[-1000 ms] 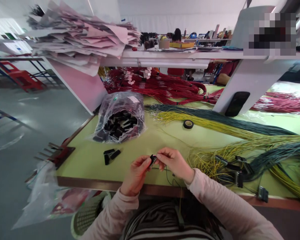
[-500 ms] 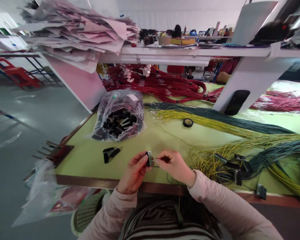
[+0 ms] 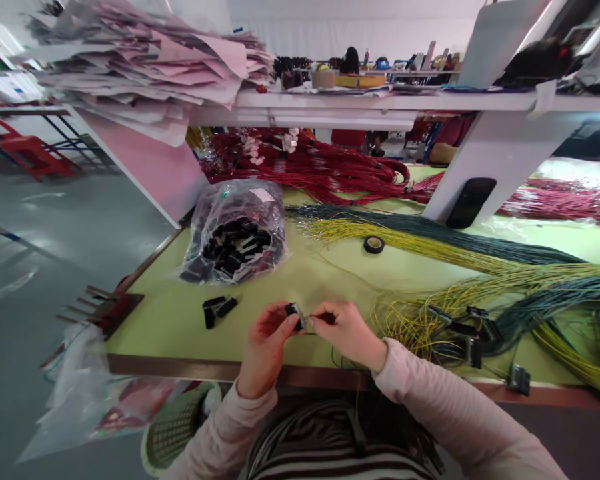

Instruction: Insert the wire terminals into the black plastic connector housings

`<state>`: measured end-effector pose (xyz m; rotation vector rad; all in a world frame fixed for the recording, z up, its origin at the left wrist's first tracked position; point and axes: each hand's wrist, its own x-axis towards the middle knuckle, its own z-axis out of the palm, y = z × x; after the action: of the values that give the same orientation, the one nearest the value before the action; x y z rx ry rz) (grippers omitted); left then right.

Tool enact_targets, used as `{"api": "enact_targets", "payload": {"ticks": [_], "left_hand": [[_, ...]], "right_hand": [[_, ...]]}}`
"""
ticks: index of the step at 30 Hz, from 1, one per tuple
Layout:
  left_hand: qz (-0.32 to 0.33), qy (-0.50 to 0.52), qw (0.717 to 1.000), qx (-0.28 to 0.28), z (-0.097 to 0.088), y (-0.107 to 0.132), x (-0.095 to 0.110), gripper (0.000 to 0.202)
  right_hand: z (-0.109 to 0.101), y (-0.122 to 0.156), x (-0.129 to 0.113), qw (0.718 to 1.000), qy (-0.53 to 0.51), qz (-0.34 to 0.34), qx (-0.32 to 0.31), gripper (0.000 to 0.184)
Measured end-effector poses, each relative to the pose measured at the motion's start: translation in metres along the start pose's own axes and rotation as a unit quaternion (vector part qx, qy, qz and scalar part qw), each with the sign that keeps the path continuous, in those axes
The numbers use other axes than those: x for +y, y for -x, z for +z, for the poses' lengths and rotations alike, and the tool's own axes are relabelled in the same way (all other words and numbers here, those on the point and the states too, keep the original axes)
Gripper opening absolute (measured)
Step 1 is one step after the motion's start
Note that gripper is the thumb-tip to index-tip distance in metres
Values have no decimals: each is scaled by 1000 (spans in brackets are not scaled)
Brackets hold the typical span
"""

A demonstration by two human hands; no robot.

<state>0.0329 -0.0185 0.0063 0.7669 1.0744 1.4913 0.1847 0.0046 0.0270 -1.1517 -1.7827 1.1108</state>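
Between the thumb and fingers of my left hand [image 3: 267, 340] is a small black connector housing [image 3: 295, 317] with a pale, grid-like face turned to the right. My right hand [image 3: 343, 330] is closed in a pinch on a thin wire [image 3: 307, 321], its end at the connector's pale face; whether it sits inside a hole is too small to tell. Left of my hands, several loose black connector housings [image 3: 219, 309] lie on the table. Behind them a clear plastic bag [image 3: 195, 230] stands open with many more black housings inside.
Yellow wires [image 3: 415, 247] and dark green wires [image 3: 460, 233] stretch across the right side, with wired connectors [image 3: 473, 350] among them. A black tape roll [image 3: 374, 245] lies mid-table. Red wires [image 3: 305, 167] lie under the shelf [image 3: 330, 101]. A pronged fixture [image 3: 113, 313] sits at the left edge.
My left hand has tilted the connector, turning its pale face more upward. My right hand has brought the wire end closer, up to that face. The whole view has shifted slightly.
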Motion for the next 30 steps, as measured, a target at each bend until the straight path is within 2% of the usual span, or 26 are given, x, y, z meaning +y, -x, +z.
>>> {"api": "enact_targets", "payload": {"ticks": [3, 5, 10, 12, 16, 20, 27, 30], "left_hand": [[80, -82, 993, 33, 0, 4, -4, 26], [88, -105, 990, 39, 0, 4, -5, 26], [5, -4, 1000, 13, -1, -4, -3, 28], [-22, 32, 999, 9, -2, -6, -1, 29], [-33, 32, 999, 11, 0, -5, 2, 30], [-19, 7, 1000, 1, 3, -2, 1, 30], [66, -30, 997, 19, 5, 2, -3, 24], [64, -27, 997, 16, 5, 1, -5, 23]], "right_hand": [[3, -2, 2, 999, -35, 27, -20, 15], [4, -3, 4, 996, -67, 49, -35, 16], [1, -1, 0, 993, -85, 38, -79, 20], [-2, 1, -2, 995, -67, 24, -74, 18], [-6, 4, -5, 999, 7, -20, -27, 13], [-7, 2, -6, 997, 38, -49, -35, 13], [-1, -3, -5, 986, -116, 77, -90, 13], [1, -3, -8, 991, -84, 58, -81, 15]]}}
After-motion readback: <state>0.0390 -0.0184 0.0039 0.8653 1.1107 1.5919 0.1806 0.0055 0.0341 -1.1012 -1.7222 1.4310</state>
